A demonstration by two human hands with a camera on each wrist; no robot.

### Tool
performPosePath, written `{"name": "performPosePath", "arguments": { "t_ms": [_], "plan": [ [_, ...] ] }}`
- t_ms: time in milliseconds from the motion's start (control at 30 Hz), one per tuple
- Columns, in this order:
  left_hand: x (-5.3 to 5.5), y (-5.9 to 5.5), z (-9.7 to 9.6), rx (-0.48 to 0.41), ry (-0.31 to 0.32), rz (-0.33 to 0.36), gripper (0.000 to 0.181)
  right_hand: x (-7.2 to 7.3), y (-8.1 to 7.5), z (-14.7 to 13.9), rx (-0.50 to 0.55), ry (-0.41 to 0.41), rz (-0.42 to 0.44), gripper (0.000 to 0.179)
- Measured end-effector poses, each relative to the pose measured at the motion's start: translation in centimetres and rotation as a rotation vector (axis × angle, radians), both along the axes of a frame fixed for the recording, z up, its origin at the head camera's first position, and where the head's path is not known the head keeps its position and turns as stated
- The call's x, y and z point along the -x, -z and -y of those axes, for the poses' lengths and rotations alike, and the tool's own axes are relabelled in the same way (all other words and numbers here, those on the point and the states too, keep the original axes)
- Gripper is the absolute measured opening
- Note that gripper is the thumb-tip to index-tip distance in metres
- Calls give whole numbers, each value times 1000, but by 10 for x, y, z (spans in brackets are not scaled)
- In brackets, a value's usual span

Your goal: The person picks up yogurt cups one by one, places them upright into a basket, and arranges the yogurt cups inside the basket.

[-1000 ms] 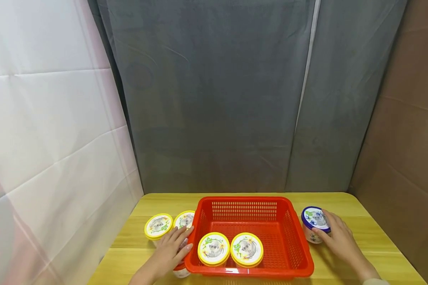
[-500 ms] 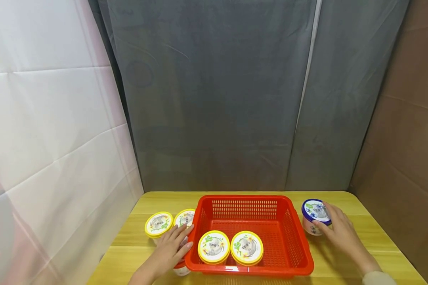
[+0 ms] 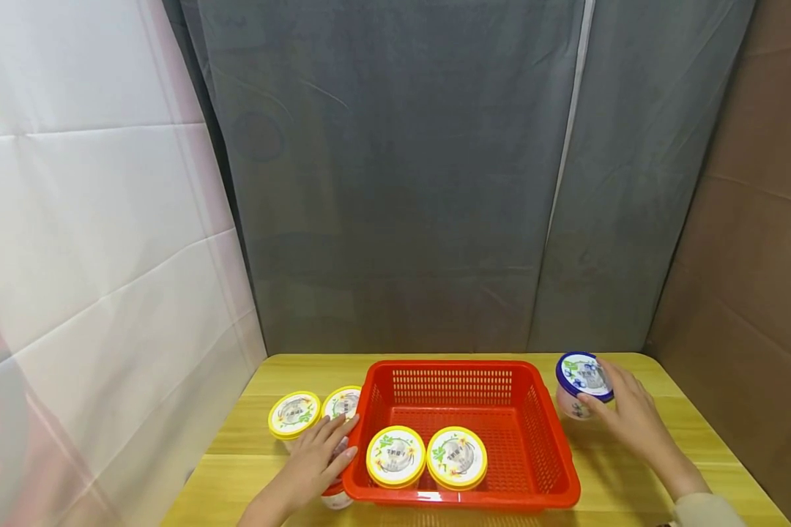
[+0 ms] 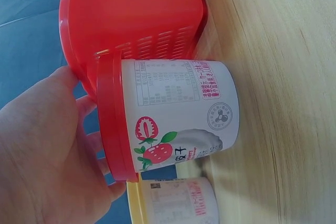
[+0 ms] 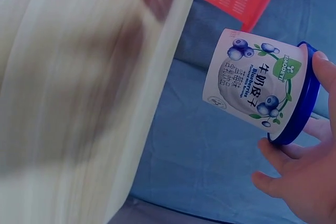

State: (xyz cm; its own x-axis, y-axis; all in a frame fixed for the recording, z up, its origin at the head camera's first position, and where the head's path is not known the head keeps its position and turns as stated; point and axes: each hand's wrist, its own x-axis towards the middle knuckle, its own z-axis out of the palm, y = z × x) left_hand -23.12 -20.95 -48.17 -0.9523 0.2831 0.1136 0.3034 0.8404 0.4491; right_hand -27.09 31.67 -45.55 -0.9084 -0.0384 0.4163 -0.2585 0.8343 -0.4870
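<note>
My right hand [image 3: 633,416] grips a paper cup with a dark blue lid [image 3: 584,375] by its lid, to the right of the red basket [image 3: 548,505]. In the right wrist view the cup [image 5: 252,85] shows blueberries on its side and hangs clear of the wooden surface. My left hand [image 3: 313,462] lies over a red-lidded cup [image 3: 335,498], fingers extended toward the basket's left rim. The left wrist view shows that cup [image 4: 173,114] standing with a strawberry print, my fingers behind its lid. Two yellow-lidded cups [image 3: 395,457] sit side by side in the basket's front left.
Left of the basket, two more cups with yellow lids [image 3: 294,414] stand on the wooden table [image 3: 237,468], one partly behind the basket rim. A grey curtain [image 3: 395,183] hangs behind, a white sheet [image 3: 105,219] at left and a brown panel [image 3: 745,256] at right.
My right hand has raised the blue-lidded cup off the table, moving it up and slightly away. The left hand and the basket have stayed put.
</note>
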Motion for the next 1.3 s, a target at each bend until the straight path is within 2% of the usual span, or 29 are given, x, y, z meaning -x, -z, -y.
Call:
{"name": "performPosePath", "arguments": {
  "t_ms": [333, 600, 867, 1300],
  "plan": [
    [0, 1, 1, 1, 5, -6, 56, -2, -19, 10, 8, -13, -52, 79],
    [1, 1, 1, 2, 1, 0, 56, -3, -33, 23, 31, -36, 10, 82],
    [1, 1, 1, 0, 6, 1, 57, -5, -37, 39, 55, -79, 3, 79],
    [0, 0, 0, -7, 5, -1, 57, -12, -33, 66, 66, -157, -22, 74]
  ]
}}
